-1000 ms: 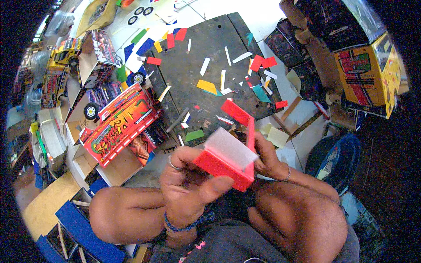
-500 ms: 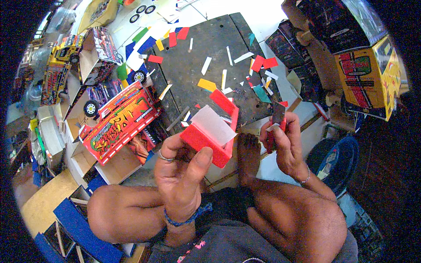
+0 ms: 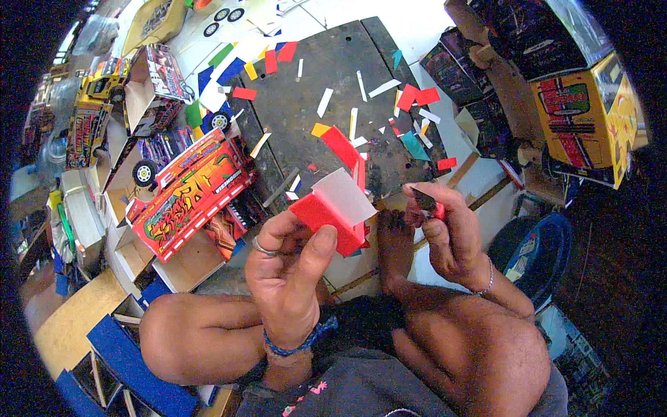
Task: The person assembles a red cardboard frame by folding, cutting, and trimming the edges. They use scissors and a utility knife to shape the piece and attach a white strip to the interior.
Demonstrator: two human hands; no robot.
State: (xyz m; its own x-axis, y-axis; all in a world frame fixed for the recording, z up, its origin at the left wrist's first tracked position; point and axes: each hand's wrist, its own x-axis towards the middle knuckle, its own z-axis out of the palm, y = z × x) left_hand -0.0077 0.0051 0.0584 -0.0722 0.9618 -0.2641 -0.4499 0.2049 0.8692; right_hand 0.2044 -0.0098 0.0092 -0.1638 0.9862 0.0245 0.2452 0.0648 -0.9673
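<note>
My left hand (image 3: 288, 278) pinches a small red box-shaped part (image 3: 321, 214) between thumb and fingers, tilted above the near edge of the dark work board (image 3: 306, 104). A whitish panel (image 3: 344, 198) stands up from the part, and a red strip (image 3: 340, 144) reaches out beyond it. To its right, my right hand (image 3: 455, 240) is closed around a red-handled cutting tool (image 3: 425, 201) with a short dark blade. The tool is apart from the red part, and the fingers hide much of its handle.
Red, white, yellow and teal offcuts (image 3: 417, 97) litter the board. Brightly printed toy truck bodies (image 3: 198, 198) crowd the left side, with loose wheels (image 3: 221, 15) beyond. A yellow toy truck (image 3: 577, 118) stands at right, above a dark blue tub (image 3: 531, 254). Blue frames (image 3: 135, 361) lie lower left.
My right hand has turned the cutting tool from upright to pointing left. The red part has tilted slightly in my left hand, and its red strip has swung left.
</note>
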